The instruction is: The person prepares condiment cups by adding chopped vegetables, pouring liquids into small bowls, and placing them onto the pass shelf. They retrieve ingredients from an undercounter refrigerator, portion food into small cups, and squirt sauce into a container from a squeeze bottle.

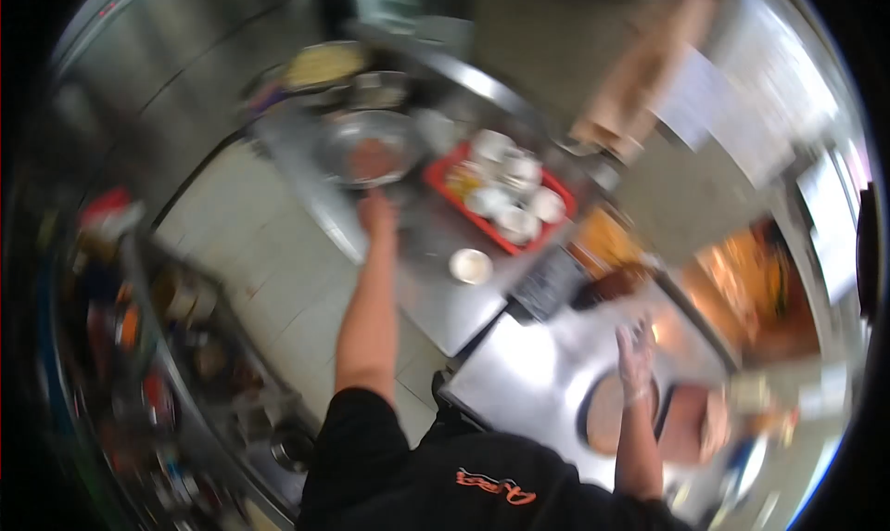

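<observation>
My left hand (377,212) reaches out to the near rim of a round metal bowl (401,141) on the steel counter. A reddish-brown mass (372,160) lies in the bowl, just beyond the fingers. Blur hides whether the fingers touch or hold anything. My right hand (635,355), in a clear glove, hovers over the shiny metal surface with its fingers apart and nothing in them. Beneath and beside its wrist is a round brown disc (604,414) with a dark edge.
A red tray (501,238) with several white containers stands on the counter (422,294), beside a small white cup (471,267). Behind the bowl is a yellow-topped round container (324,65). Cluttered shelves (171,345) stand at the left. A brown block (687,423) lies at the right.
</observation>
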### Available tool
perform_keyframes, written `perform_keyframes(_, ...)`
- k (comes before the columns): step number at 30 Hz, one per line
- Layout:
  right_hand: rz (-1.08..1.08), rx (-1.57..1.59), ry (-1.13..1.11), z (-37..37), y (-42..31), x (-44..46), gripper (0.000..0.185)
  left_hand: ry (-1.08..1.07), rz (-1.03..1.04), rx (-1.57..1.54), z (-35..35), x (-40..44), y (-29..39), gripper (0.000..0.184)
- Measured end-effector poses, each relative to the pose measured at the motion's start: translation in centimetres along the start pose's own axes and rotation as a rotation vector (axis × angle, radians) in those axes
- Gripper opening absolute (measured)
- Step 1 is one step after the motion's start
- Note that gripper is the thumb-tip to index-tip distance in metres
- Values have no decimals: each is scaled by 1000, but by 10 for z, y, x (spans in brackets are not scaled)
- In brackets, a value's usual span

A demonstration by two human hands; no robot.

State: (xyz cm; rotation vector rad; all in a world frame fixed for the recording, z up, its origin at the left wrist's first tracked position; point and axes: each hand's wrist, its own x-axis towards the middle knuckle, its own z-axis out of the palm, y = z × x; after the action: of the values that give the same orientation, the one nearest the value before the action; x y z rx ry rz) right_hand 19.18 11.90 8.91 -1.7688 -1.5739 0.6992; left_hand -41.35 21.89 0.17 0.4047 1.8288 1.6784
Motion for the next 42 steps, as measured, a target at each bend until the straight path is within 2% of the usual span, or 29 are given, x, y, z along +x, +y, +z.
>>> perform_keyframes(1, -46, -163, 42, -15, 3, -15, 66, -6, 386, 271, -5, -3, -30, 33)
perform_keyframes(2, 7, -345, 35, -35, -6, -30, 53, 41, 705, 458, -1, -19, -50, 29)
perform_keyframes(3, 61, -398, 63, -47, -17, -43, 49, 137, 937, 459, 10, -47, -65, 27)
perform_keyframes(4, 65, -442, 13, -61, -12, -56, 50, -120, 311, -116, 17, -116, -31, 26)
perform_keyframes(5, 202, -479, -22, -69, -11, -77, 46, -64, 214, -149, 29, -190, -8, 34)
perform_keyframes(6, 219, -505, -76, -74, -3, -91, 46, -167, 198, 231, 32, -240, -6, 37)
perform_keyframes(7, 234, -532, -131, -79, 6, -107, 46, -351, 252, 290, 38, -277, -43, 30)
perform_keyframes(8, 224, -524, -165, -81, 8, -126, 46, -585, 85, 112, 48, -320, -62, 21)
perform_keyframes(9, 198, -520, -211, -81, 11, -146, 45, -705, 239, 132, 61, -361, -93, 28)
perform_keyframes(10, 158, -519, -261, -82, 14, -158, 45, -1043, -5, 226, 62, -389, -112, 41)
perform_keyframes(12, 344, -491, -271, -86, 0, -178, 44, -1291, -421, 233, 73, -441, -112, 41)
perform_keyframes(13, 439, -462, -277, -90, -5, -191, 43, -1340, -367, 302, 76, -449, -119, 42)
perform_keyframes(15, 503, -442, -106, -107, 34, -215, 38, -1430, -237, 434, 91, -462, -135, 43)
perform_keyframes(18, 669, -450, 126, -164, 104, -237, 34, -1331, 138, 620, 115, -485, -104, 42)
perform_keyframes(21, 744, -528, 443, -235, 180, -251, 33, -1433, 121, 581, 145, -524, -82, 39)
perform_keyframes(22, 850, -520, 455, -267, 173, -244, 37, -1477, 158, 554, 155, -543, -81, 39)
perform_keyframes(24, 808, -605, 591, -317, 225, -253, 48, -1545, 237, 500, 180, -583, -80, 38)
perform_keyframes(25, 761, -730, 555, -339, 244, -262, 56, -1588, 279, 548, 196, -603, -78, 40)
perform_keyframes(26, 860, -684, 439, -361, 245, -262, 74, -1566, 311, 565, 211, -623, -83, 40)
perform_keyframes(28, 1036, -748, 187, -380, 266, -259, 85, -1470, 378, 569, 249, -662, -101, 42)
perform_keyframes(31, 914, -546, 141, -379, 351, -275, 78, -1316, 363, 617, 294, -699, -139, 44)
perform_keyframes(32, 840, -520, 194, -381, 353, -277, 67, -1275, 375, 613, 299, -703, -146, 43)
perform_keyframes(33, 844, -574, 132, -385, 355, -275, 57, -1234, 385, 595, 300, -706, -152, 43)
perform_keyframes(36, 694, -646, -168, -405, 317, -236, 53, -1102, 357, 560, 292, -711, -157, 40)
perform_keyframes(37, 586, -576, -179, -417, 279, -213, 54, -1053, 388, 590, 286, -708, -158, 39)
perform_keyframes(39, 296, -450, -166, -424, 266, -161, 58, -932, 454, 618, 270, -697, -161, 37)
perform_keyframes(41, 71, -404, -75, -426, 255, -94, 60, -824, 311, 561, 256, -694, -152, 36)
perform_keyframes(42, -30, -413, -17, -421, 263, -51, 61, -761, 389, 605, 249, -688, -153, 34)
